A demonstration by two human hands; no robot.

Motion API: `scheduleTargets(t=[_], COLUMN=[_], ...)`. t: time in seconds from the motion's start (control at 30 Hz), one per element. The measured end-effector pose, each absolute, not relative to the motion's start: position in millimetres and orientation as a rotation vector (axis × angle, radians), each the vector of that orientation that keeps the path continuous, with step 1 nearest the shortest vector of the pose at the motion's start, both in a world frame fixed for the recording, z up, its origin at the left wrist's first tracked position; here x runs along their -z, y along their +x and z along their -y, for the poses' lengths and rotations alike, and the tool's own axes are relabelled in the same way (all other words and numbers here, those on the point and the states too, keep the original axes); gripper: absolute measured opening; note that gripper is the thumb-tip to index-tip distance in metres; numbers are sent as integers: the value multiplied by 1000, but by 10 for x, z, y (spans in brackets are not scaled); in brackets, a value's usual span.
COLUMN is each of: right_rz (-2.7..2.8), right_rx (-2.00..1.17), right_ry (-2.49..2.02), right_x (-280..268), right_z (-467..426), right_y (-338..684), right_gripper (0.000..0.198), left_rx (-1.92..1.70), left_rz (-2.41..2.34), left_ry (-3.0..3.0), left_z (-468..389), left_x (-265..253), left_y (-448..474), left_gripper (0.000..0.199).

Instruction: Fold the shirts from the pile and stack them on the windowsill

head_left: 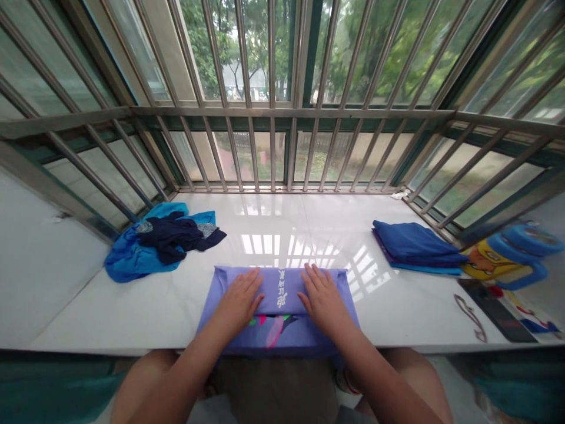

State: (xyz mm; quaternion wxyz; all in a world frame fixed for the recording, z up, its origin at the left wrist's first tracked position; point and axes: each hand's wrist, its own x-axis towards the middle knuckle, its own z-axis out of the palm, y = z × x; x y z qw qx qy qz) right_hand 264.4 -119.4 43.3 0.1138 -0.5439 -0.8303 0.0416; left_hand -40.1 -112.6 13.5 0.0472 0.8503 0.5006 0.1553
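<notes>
A lavender garment (271,303), probably a shirt, lies partly folded at the front edge of the white ledge. White lettering runs down its upper layer, and a colourful print shows below the fold. My left hand (241,297) rests flat on the left part of the folded layer, fingers stretched out. On the right part, my right hand (324,297) lies the same way, palm down. Neither hand grips the cloth. The garment's front end reaches over the ledge edge toward my lap.
Crumpled blue and navy clothes (172,238) lie at the left. A stack of folded clothes (417,244) sits at the right, beside a blue and yellow bottle (507,253), a dark phone-like slab (498,309) and a thin cord loop (470,318). Metal window bars (291,147) enclose the ledge (300,209).
</notes>
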Motion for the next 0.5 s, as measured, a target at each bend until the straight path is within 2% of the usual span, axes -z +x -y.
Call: scheduleTargets(t=[0.2, 0.4, 0.5], right_rz=[2387, 2133, 2144], right_rx=[-263, -212, -229], right_ry=[-1912, -2318, -2334], right_x=[-189, -85, -128], right_z=[1035, 1032, 985], right_y=[2713, 3437, 3570], right_gripper=[70, 69, 67], left_rx=[-320, -235, -267], left_rz=[-1880, -2182, -2194], left_ry=[2386, 2180, 2126], left_z=[979, 1135, 1065], left_x=[140, 166, 119], left_y=[-348, -838, -1011], left_gripper=[69, 79, 76])
